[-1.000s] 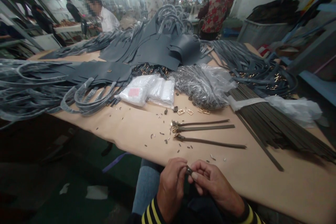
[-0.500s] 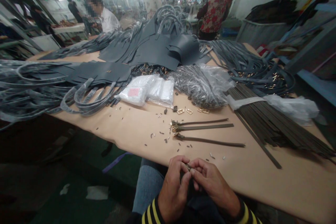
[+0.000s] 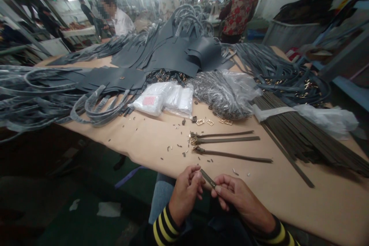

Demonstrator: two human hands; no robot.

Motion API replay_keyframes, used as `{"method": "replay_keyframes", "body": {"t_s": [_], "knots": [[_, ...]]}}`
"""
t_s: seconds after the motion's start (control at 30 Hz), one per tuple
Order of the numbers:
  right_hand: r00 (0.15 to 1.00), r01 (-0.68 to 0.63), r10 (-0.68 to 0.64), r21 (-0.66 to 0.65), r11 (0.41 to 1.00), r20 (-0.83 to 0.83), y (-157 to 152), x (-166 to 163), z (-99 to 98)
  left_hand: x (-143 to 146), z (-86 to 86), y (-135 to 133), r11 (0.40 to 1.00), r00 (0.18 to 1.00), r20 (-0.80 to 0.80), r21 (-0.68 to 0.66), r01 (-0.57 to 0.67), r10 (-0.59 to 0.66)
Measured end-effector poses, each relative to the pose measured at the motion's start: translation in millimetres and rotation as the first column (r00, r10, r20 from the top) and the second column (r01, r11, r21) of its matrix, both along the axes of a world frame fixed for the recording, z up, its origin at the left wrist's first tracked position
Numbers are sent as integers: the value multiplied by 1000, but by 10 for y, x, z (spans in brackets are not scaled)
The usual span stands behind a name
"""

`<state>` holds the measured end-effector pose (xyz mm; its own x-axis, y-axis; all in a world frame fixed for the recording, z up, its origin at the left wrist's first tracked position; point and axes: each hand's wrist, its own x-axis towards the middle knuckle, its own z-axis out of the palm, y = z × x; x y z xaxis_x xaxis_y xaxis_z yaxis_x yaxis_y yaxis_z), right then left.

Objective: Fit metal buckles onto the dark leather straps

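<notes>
A short stretch of olive-brown strap slants up from my right hand, pinched between thumb and fingers. Its upper end lies close beside the fingertips of my left hand. Those fingers are curled toward the thumb; what they hold, if anything, is too small to make out. Just beyond my hands, three narrow olive straps with gold buckles at their left ends lie on the tan-covered table. Small dark and pale bits are scattered around them.
Loose gold buckles lie before a clear bag of dark pieces. White plastic packets sit left of it. A bundle of olive straps is at right. Dark sheets and wrapped handles are piled behind. Several people work beyond.
My hands, together before, have moved apart. The strap piece, mostly hidden then, now shows between them, held by my right hand. The view has shifted slightly.
</notes>
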<state>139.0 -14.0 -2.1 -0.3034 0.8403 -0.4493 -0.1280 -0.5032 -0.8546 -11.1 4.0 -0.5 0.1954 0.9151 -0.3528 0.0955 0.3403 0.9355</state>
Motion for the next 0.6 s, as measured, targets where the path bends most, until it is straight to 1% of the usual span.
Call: {"method": "replay_keyframes", "body": {"t_s": [0.1, 0.3, 0.37, 0.4, 0.47, 0.53, 0.6], "knots": [[1000, -25, 25, 0, 1000, 10, 1, -4, -11, 32, -29, 23, 999, 998, 56, -41, 2, 0], [996, -64, 63, 10, 998, 69, 2, -17, -48, 42, -49, 14, 998, 997, 66, -54, -24, 28], [985, -88, 78, 65, 994, 153, -4, -25, -31, 44, -46, 12, 997, 998, 65, -69, -18, 23], [972, -101, 74, 114, 988, 224, -10, -27, -11, 43, -45, 10, 997, 998, 61, -76, -14, 18], [920, -142, 43, 228, 963, 391, -29, -23, 43, 37, -48, 4, 997, 999, 40, -77, -1, 4], [861, -189, 8, 304, 934, 509, -52, -5, 97, 21, -56, -6, 999, 1000, 8, -44, 20, -20], [840, -211, 3, 322, 923, 543, -71, 22, 134, 2, -69, -22, 999, 999, -23, 19, 40, -40]]}}
